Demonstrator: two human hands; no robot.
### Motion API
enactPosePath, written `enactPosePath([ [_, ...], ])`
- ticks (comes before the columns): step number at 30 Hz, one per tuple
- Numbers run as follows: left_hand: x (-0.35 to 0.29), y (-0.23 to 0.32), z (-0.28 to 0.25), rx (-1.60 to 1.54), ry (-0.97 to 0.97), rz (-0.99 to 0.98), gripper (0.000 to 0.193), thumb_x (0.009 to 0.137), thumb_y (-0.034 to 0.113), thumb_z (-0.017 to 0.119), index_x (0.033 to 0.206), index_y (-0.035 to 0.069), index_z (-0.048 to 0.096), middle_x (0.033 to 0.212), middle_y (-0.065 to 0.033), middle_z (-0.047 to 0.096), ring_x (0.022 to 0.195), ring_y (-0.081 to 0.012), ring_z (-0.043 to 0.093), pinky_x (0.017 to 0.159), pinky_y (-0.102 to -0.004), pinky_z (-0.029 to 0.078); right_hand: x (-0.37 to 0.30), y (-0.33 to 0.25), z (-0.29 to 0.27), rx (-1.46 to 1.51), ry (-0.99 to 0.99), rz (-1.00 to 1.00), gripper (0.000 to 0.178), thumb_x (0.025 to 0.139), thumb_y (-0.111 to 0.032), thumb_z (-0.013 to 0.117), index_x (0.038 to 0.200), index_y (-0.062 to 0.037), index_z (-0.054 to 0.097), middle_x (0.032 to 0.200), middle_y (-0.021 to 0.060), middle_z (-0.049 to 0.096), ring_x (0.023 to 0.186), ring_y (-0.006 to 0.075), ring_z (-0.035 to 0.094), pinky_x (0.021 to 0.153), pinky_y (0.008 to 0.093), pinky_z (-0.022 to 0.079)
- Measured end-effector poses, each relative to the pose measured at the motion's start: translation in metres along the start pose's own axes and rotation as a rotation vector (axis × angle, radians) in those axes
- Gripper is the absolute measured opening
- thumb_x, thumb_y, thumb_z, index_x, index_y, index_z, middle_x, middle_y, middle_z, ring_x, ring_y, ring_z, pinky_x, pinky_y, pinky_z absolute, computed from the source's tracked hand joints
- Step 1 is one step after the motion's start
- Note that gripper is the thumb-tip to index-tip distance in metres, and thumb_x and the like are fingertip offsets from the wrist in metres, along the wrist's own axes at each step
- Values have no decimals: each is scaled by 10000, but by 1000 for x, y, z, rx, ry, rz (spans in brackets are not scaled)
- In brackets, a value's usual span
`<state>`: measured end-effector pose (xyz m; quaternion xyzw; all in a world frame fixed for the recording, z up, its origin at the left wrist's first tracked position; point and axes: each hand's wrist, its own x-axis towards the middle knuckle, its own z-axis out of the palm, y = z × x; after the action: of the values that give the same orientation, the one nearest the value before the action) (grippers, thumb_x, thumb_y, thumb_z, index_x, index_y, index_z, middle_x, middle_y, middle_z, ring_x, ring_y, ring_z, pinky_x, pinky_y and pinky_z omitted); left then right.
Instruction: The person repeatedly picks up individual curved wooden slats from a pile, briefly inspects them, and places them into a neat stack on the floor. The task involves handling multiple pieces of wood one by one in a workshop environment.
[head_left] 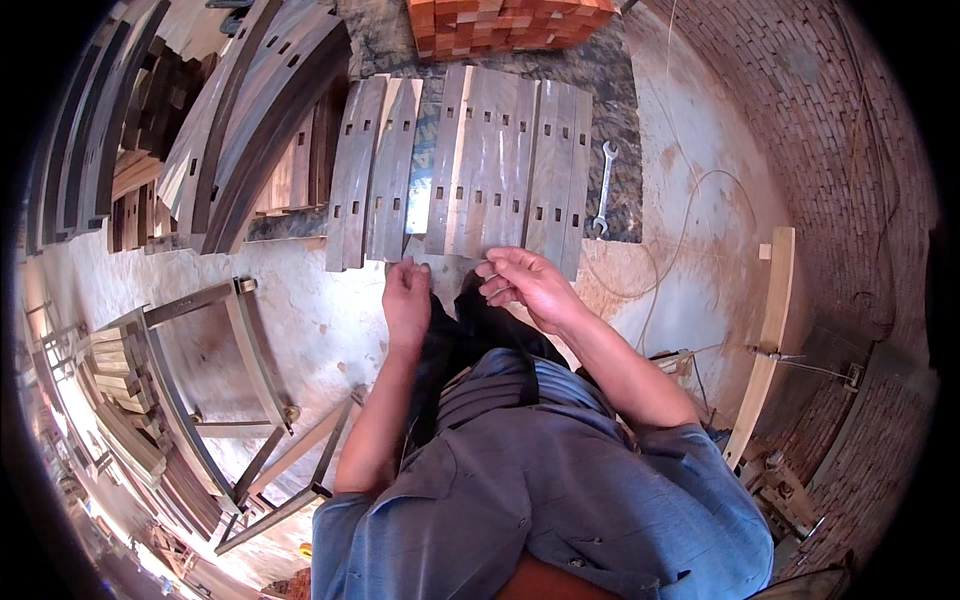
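Head view: the mortised boards [485, 150] lie side by side across the dark sheet [625, 150], lengthwise toward you, with their near ends reaching past its near edge. A narrow gap divides the left pair from the remaining boards. Your left hand [407, 290] is at the near end of the board just left of this gap; its fingers are curled and bunched together. Your right hand [530, 282] is at the near ends of the middle boards, fingers bent and thumb close to the forefinger. Whether either hand pinches anything small, or touches the wood, cannot be told. An open-ended wrench [605, 188] lies near the sheet's right near corner, and a stack of reddish blocks [510, 28] stands toward its far edge. The step in hand appears to be the arranging of the boards by their near ends. The next move would likely call for a firm hold on one end, fingers clear of the gap, with the neighbouring boards kept aligned.
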<state>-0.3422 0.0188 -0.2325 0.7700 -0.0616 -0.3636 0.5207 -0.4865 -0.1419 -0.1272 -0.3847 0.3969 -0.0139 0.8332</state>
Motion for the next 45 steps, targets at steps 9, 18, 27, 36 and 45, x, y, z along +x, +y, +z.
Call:
enactPosePath([
  [9, 29, 46, 19, 583, -72, 244, 467, 876, 314, 640, 1175, -43, 600, 1110, -274, 637, 1044, -378, 626, 884, -406, 484, -8, -3, -8, -13, 19, -1, 277, 999, -206, 520, 1192, -10, 549, 1003, 102, 664, 808, 180, 652, 686, 295, 529],
  [18, 27, 68, -1, 219, -307, -132, 329, 886, 332, 642, 925, 6, 623, 861, -157, 687, 749, -264, 682, 608, -354, 516, -11, 3, -25, 7, 29, -10, 262, 1001, -217, 513, 1154, -11, 560, 980, 96, 657, 783, 167, 638, 670, 287, 525],
  [27, -26, 64, -16, -1163, -729, -471, 527, 901, 437, 571, 1233, 31, 520, 827, -57, 578, 646, -186, 512, 572, -287, 415, 6, 3, -24, -1, 17, -14, 269, 993, -242, 530, 1133, -15, 568, 961, 74, 647, 785, 150, 622, 680, 282, 516],
  [36, -36, 55, -10, -960, -452, -456, 463, 936, 435, 542, 1186, 45, 527, 809, -53, 581, 607, -171, 489, 543, -287, 393, 36, -9, 4, -59, -49, -32, 291, 991, -252, 537, 1162, -16, 552, 993, 69, 635, 827, 142, 618, 697, 289, 527],
  [45, -66, 90, -27, -1009, -474, -427, 405, 932, 400, 577, 1106, 37, 537, 802, -85, 612, 640, -180, 558, 574, -286, 451, 74, -17, 44, -4, -93, -116, 249, 980, -280, 541, 1050, -43, 579, 946, 44, 614, 806, 137, 600, 685, 310, 510],
])
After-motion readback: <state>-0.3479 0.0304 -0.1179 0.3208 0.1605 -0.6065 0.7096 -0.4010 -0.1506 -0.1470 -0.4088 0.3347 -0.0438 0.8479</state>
